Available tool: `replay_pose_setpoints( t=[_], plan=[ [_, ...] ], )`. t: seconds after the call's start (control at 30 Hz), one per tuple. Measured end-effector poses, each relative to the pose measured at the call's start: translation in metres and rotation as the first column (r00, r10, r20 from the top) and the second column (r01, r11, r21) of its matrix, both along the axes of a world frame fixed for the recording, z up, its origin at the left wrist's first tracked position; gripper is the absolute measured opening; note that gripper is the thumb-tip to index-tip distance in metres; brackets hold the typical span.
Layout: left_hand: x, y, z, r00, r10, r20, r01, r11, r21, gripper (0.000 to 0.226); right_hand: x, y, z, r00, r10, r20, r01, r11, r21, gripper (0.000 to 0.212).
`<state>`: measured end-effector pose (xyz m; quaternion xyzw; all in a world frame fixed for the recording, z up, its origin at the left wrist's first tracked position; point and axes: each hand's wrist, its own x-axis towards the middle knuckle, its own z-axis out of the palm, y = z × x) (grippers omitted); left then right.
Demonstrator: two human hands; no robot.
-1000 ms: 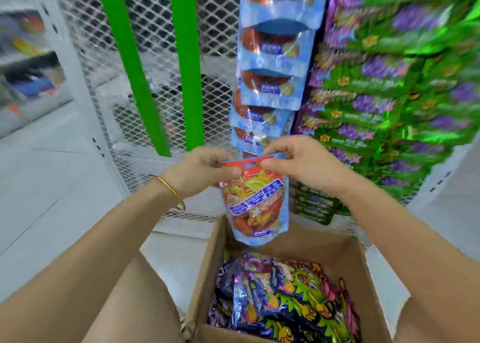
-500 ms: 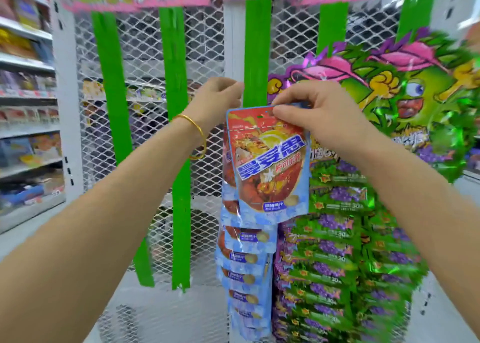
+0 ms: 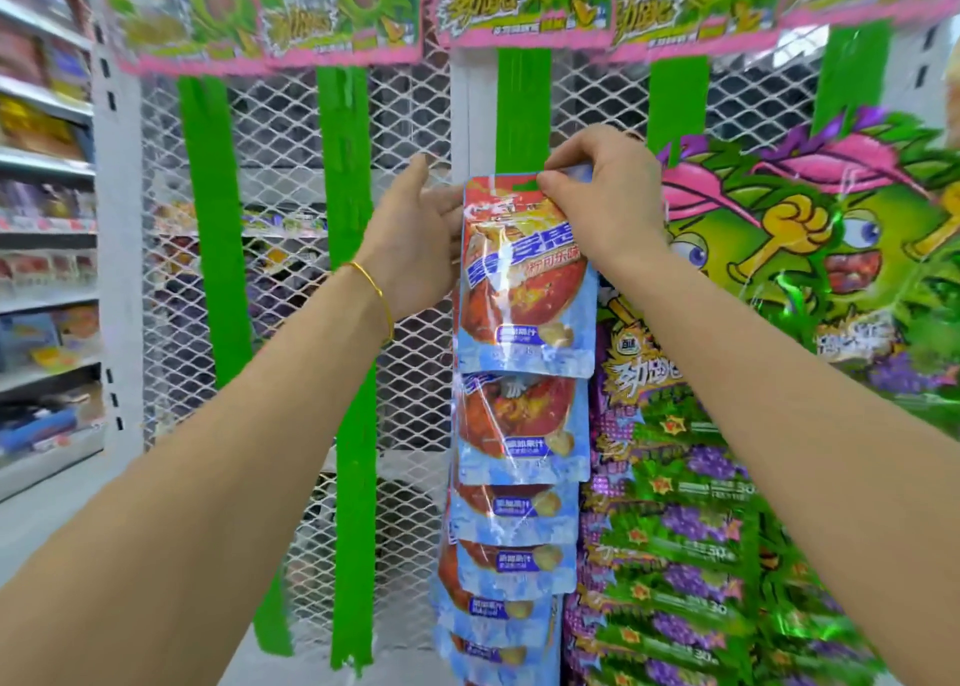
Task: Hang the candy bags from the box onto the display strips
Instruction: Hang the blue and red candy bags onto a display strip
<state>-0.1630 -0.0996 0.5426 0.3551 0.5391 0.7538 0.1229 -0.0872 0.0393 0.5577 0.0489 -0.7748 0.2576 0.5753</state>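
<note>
A red and blue candy bag (image 3: pixel 524 290) hangs against the middle green display strip (image 3: pixel 523 108), topmost in a column of several like bags (image 3: pixel 511 524). My right hand (image 3: pixel 597 191) pinches the bag's top right corner by its hang hole. Fingers straight, my left hand (image 3: pixel 415 233) touches the bag's left edge. The box is out of view.
Two bare green strips (image 3: pixel 345 176) hang on the white wire mesh to the left. Green and purple candy bags (image 3: pixel 691 555) fill the strips at right under a cartoon header. Store shelves (image 3: pixel 47 165) run along the far left.
My view rose from the box to the top of the strip. Both hands lifted the bag up to the strip, and my left hand has let go of its top edge.
</note>
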Motion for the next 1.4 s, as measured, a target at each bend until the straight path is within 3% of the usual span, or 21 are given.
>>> replay_pose_setpoints(
  t=[0.23, 0.4, 0.6, 0.77, 0.87, 0.93, 1.03, 1.07, 1.13, 1.2, 1.27, 1.33, 1.4],
  plan=[
    [0.003, 0.003, 0.000, 0.997, -0.069, 0.039, 0.067, 0.997, 0.049, 0.058, -0.006, -0.003, 0.001, 0.999, -0.029, -0.027, 0.030, 0.999, 0.029, 0.010],
    [0.011, 0.003, -0.001, 0.998, -0.061, -0.009, 0.061, 0.998, -0.020, 0.033, -0.005, -0.001, -0.013, 0.999, -0.024, 0.042, 0.021, 0.997, 0.074, 0.010],
    [0.004, 0.002, -0.017, 0.968, 0.161, -0.192, -0.171, 0.984, -0.041, 0.028, -0.004, 0.003, -0.026, 0.998, -0.008, 0.069, 0.000, 0.993, 0.122, 0.008],
    [0.009, 0.002, -0.025, 0.954, 0.192, -0.230, -0.199, 0.980, -0.007, 0.021, -0.002, 0.001, -0.031, 0.997, -0.037, 0.065, 0.029, 0.992, 0.119, 0.010],
    [0.016, 0.004, -0.028, 0.935, 0.248, -0.255, -0.257, 0.966, -0.005, 0.020, 0.001, 0.000, -0.035, 0.993, -0.107, 0.049, 0.097, 0.979, 0.181, 0.011],
    [0.016, 0.004, -0.034, 0.910, 0.311, -0.274, -0.325, 0.946, -0.004, 0.019, 0.006, -0.002, -0.040, 0.969, -0.245, 0.039, 0.226, 0.936, 0.272, 0.014],
    [0.019, -0.010, -0.063, 0.864, 0.463, -0.196, -0.461, 0.885, 0.058, 0.027, 0.029, -0.006, -0.062, 0.832, -0.525, -0.179, 0.553, 0.761, 0.338, 0.023],
    [0.021, -0.018, -0.082, 0.843, 0.522, -0.132, -0.512, 0.853, 0.102, 0.027, 0.043, -0.010, -0.076, 0.824, -0.510, -0.247, 0.566, 0.769, 0.298, 0.025],
    [0.032, -0.035, -0.137, 0.776, 0.630, -0.030, -0.621, 0.772, 0.132, 0.019, 0.071, -0.020, -0.120, 0.896, -0.354, -0.268, 0.421, 0.869, 0.259, 0.025],
    [0.046, -0.047, -0.215, 0.719, 0.695, 0.000, -0.694, 0.719, 0.027, 0.016, 0.097, -0.031, -0.181, 0.977, -0.164, -0.138, 0.195, 0.946, 0.259, 0.022],
    [0.067, -0.053, -0.306, 0.697, 0.717, -0.017, -0.707, 0.682, -0.190, 0.021, 0.114, -0.041, -0.255, 0.993, -0.062, 0.097, 0.037, 0.969, 0.245, 0.021],
    [0.093, -0.061, -0.395, 0.724, 0.688, -0.053, -0.642, 0.645, -0.414, 0.023, 0.124, -0.046, -0.331, 0.914, -0.035, 0.404, -0.047, 0.980, 0.192, 0.023],
    [0.118, -0.069, -0.468, 0.776, 0.621, -0.114, -0.543, 0.565, -0.622, 0.032, 0.133, -0.046, -0.401, 0.747, -0.015, 0.664, -0.084, 0.990, 0.117, 0.023]
  ],
)
